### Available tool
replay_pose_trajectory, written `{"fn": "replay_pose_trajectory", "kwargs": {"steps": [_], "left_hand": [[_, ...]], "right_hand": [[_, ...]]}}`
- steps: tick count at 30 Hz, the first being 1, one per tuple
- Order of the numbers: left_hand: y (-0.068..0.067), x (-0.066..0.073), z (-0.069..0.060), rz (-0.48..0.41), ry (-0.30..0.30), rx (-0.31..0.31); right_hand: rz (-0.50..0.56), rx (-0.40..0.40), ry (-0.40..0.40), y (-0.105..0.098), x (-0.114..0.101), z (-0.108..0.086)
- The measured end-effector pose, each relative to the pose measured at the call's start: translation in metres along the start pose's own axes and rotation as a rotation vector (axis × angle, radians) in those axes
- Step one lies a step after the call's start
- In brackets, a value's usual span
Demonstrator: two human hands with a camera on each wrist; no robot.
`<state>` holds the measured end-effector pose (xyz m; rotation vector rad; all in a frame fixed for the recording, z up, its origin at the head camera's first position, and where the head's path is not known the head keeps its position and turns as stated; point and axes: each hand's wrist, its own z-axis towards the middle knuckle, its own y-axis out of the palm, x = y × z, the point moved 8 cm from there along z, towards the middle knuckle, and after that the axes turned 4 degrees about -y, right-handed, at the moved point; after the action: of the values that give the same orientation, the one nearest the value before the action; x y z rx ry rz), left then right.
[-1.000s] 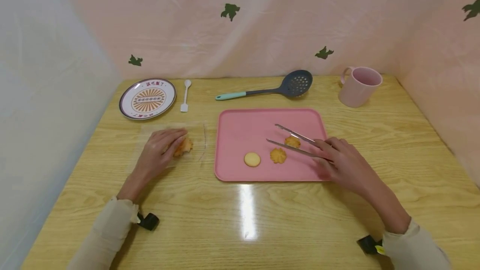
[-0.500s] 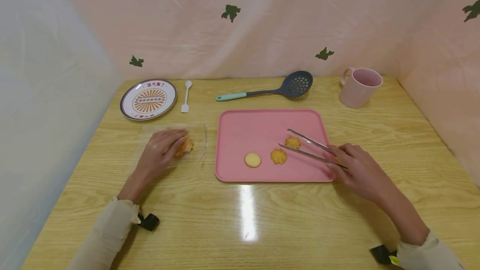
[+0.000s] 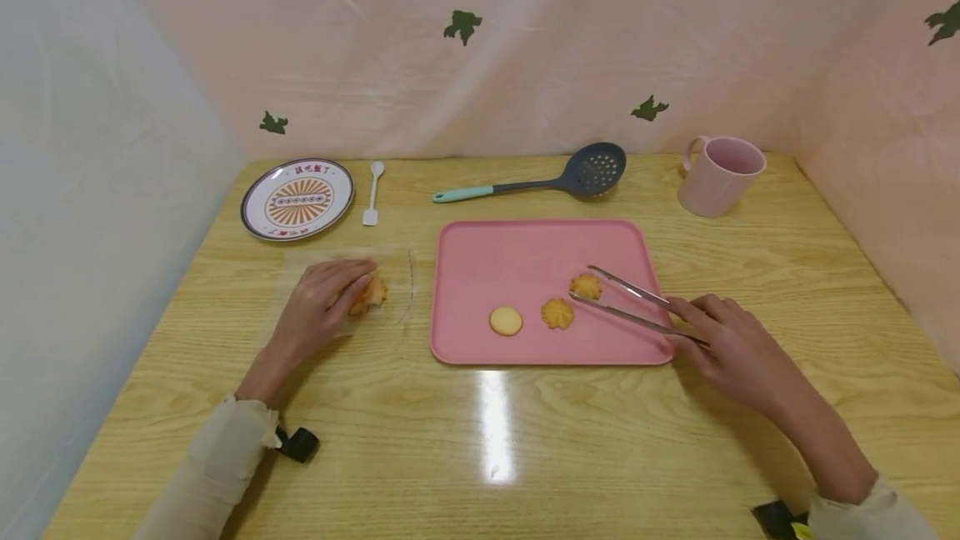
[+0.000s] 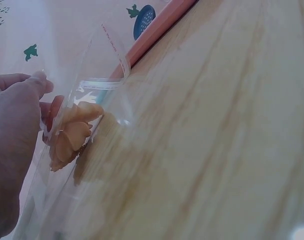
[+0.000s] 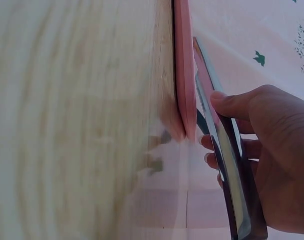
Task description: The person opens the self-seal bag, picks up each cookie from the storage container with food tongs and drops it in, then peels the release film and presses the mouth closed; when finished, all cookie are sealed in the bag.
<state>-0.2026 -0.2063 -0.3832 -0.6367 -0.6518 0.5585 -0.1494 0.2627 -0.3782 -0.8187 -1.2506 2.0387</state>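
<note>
In the head view the left hand (image 3: 318, 302) grips a clear plastic bag (image 3: 393, 261) with several cookies (image 3: 372, 294) inside, left of the pink tray (image 3: 510, 248). The left wrist view shows the cookies (image 4: 71, 135) through the film, beside the fingers. The right hand (image 3: 750, 352) holds metal tongs (image 3: 637, 319) over the tray's right side, their tips apart around a flower-shaped cookie (image 3: 587, 287). Whether the tips touch it I cannot tell. Another flower-shaped cookie (image 3: 557, 313) and a smooth round one (image 3: 506, 321) lie on the tray.
Behind the tray lies a slotted spoon (image 3: 592, 169) with a mint handle. A pink mug (image 3: 716, 177) stands at the back right. At the back left are a patterned plate (image 3: 297, 198) and a small white spoon (image 3: 372, 194). Pink cloth (image 3: 540, 65) hangs behind the table.
The right hand and tongs have shifted to the right and slightly toward the near edge, with the tips now nearer the rightmost cookie. The left hand and bag have stayed in place.
</note>
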Motion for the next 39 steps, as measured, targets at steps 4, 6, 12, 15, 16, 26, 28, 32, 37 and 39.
{"fn": "replay_pose_trajectory", "kwargs": {"steps": [4, 6, 12, 15, 16, 26, 28, 32, 37, 39], "left_hand": [[0.0005, -0.001, 0.0002, 0.001, -0.006, -0.005], [0.0007, -0.0015, 0.0001, 0.003, -0.01, -0.007], [0.0011, -0.0014, 0.0001, 0.011, -0.02, -0.013], [0.0012, -0.0008, 0.0, 0.015, -0.019, -0.015], [0.0013, -0.0006, -0.0001, 0.016, -0.017, -0.015], [0.0015, -0.0008, -0.0001, 0.007, -0.006, -0.008], [0.0016, -0.0007, 0.0001, 0.008, -0.003, -0.007], [0.0012, -0.0003, 0.0003, 0.017, -0.001, -0.006], [0.0018, 0.0, 0.0008, 0.019, -0.005, -0.009], [0.002, -0.0001, 0.001, 0.016, -0.006, -0.01]], "right_hand": [[0.001, -0.015, 0.014, -0.0004, 0.0004, -0.0016], [-0.001, -0.018, 0.015, -0.0002, 0.0012, -0.0026], [-0.008, -0.021, 0.013, 0.001, 0.0026, -0.0041], [-0.011, -0.028, 0.017, 0.0013, 0.0027, -0.0039], [-0.01, -0.03, 0.019, 0.0015, 0.0029, -0.0039], [0.001, -0.035, 0.013, 0.0021, 0.0032, -0.0033], [-0.003, -0.03, 0.0, 0.0021, 0.0027, -0.003], [-0.017, -0.019, -0.028, 0.003, 0.0021, -0.0025], [-0.024, -0.011, -0.04, 0.0038, 0.002, -0.0031], [-0.026, -0.008, -0.043, 0.0033, 0.002, -0.0035]]}}
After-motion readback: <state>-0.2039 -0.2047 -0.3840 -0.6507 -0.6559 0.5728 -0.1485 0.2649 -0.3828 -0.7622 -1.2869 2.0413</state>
